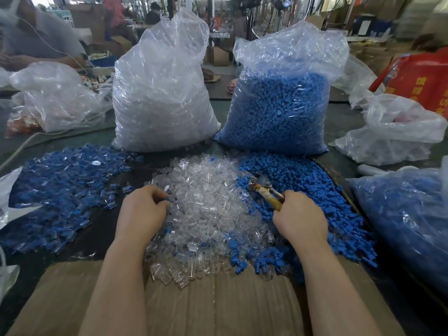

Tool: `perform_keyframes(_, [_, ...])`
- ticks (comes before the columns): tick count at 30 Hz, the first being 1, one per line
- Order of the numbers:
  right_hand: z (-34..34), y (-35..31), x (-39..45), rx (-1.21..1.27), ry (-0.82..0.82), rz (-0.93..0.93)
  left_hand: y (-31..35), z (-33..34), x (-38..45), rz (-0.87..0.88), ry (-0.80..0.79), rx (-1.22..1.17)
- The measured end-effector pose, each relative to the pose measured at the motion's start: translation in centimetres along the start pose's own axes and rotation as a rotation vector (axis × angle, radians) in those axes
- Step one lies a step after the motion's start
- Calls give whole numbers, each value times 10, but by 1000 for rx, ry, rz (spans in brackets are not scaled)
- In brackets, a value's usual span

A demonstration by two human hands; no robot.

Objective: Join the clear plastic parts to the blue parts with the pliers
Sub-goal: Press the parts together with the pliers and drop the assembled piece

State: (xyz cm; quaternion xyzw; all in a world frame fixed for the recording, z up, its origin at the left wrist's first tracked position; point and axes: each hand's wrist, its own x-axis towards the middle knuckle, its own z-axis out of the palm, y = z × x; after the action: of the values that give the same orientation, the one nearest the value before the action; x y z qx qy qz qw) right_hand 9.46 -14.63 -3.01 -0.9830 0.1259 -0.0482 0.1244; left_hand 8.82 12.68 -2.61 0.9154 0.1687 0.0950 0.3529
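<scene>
Bag of clear parts (164, 93) labelled "SJ 017"; right hand (299, 218) grips pliers (265, 190), left hand (143, 210) curled.

Even, soft daylight; sharp centre, blurred and fisheye-stretched edges, mild glare on plastic.

A factory assembly floor: huge clear plastic sacks of parts (162, 93), stacked brown cardboard cartons (219, 57), other seated workers (36, 37).
</scene>
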Motion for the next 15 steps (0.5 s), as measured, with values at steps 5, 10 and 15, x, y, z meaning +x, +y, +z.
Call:
perform_keyframes(5, [1,0,0,-3,-8,-13,14,3,-4,47,-51,-161])
perform_keyframes(10, [0,-1,1,5,-19,7,25,3,-9,79,-7,-289])
perform_keyframes(15, [0,-1,3,8,-48,40,37,4,-15,107,-79,-402])
